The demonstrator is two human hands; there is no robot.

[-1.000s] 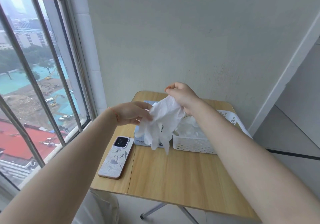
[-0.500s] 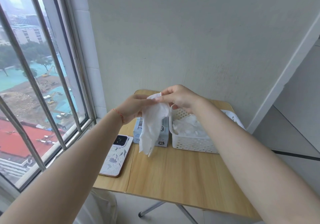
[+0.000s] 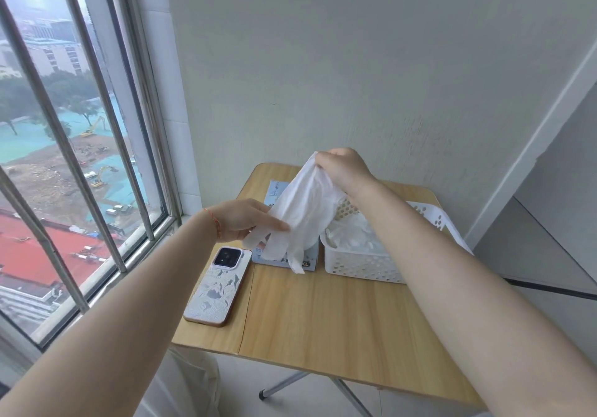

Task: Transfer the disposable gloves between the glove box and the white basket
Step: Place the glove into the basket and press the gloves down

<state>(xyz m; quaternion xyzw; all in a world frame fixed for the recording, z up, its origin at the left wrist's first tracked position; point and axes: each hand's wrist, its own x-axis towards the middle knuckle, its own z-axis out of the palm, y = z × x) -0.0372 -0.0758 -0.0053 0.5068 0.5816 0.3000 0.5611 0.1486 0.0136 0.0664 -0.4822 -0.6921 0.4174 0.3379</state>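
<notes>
perhaps a high-rise flat: barred window (image 3: 80,145), folding table (image 3: 323,313)

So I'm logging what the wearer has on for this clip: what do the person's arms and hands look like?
Both forearms are bare, with no sleeves in view. The left hand has a thin red-orange string bracelet round its wrist. The right hand wears no glove, ring or watch that shows.
</notes>
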